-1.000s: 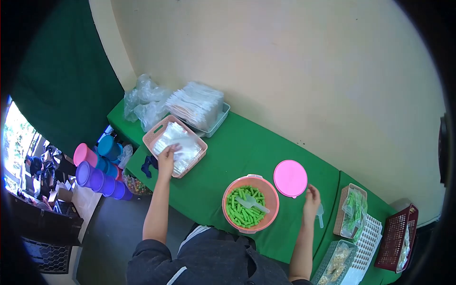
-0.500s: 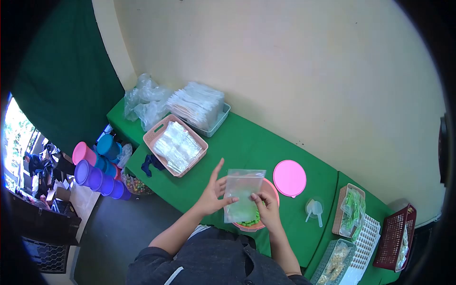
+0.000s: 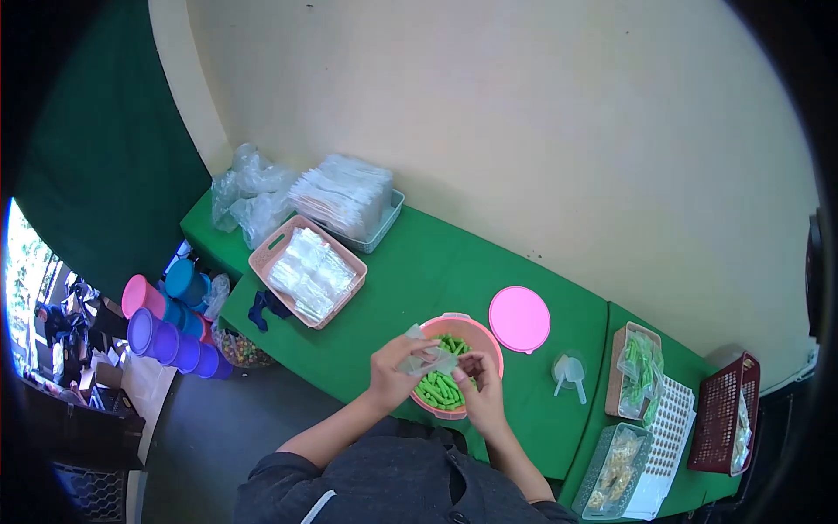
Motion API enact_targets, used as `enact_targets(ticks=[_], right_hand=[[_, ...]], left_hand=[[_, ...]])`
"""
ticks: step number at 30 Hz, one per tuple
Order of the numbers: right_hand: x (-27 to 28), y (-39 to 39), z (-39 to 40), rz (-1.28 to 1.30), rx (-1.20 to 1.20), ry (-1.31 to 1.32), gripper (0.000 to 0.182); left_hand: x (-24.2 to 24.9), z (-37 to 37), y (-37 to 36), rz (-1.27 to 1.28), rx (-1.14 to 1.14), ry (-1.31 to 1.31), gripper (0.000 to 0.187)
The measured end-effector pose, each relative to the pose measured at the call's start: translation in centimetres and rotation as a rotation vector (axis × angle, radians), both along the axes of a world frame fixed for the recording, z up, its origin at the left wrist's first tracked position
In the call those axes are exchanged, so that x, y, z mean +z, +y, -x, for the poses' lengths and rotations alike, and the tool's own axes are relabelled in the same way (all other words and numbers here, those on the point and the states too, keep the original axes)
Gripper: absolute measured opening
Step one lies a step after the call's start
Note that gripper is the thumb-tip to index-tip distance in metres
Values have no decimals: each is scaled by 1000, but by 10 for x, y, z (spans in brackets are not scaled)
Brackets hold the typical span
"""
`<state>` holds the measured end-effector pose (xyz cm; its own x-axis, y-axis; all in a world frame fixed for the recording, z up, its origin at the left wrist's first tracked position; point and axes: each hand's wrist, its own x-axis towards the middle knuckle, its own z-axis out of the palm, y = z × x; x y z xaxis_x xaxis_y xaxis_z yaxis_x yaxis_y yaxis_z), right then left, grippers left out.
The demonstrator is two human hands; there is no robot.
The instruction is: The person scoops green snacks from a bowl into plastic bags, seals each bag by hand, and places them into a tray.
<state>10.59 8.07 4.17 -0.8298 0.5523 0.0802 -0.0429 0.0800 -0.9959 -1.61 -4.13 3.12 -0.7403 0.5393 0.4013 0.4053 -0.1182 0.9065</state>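
A clear plastic bag, crumpled and seen edge-on, is between my hands. My left hand grips it with the fingers curled around one side. At the bag's right end, my right hand has its thumb and fingertips drawn together on the edge. Both hands are over a pink tub of short, bright green stick-like pieces. Part of the tub is hidden by the hands and bag. A round pink lid lies flat beside the tub.
On the green-covered table are a peach basket of clear bags and a second basket stacked with more. White scoops lie right of the tub. Farther right are baskets of packed goods and a maroon basket.
The bag, previously held up flat, is now lowered and crumpled between my hands over the tub. My left hand, spread before, has closed on it. The view has shifted slightly.
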Motion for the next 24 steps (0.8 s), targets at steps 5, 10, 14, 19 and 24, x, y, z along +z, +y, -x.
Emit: enact_targets(ticks=[5, 10, 14, 19, 24], right_hand=[[-5, -2, 2, 268, 69, 29, 30], [-8, -9, 5, 185, 123, -14, 39], [1, -8, -2, -224, 152, -234, 38], [1, -4, -4, -125, 85, -323, 21], [7, -3, -4, -85, 101, -191, 23]], left_hand=[[-6, -3, 1, -52, 22, 385, 40], [-13, -6, -1, 94, -162, 566, 47], [3, -8, 4, 256, -125, 702, 60], [-11, -1, -7, 233, -177, 618, 54], [-13, 3, -12, 171, -85, 526, 45]])
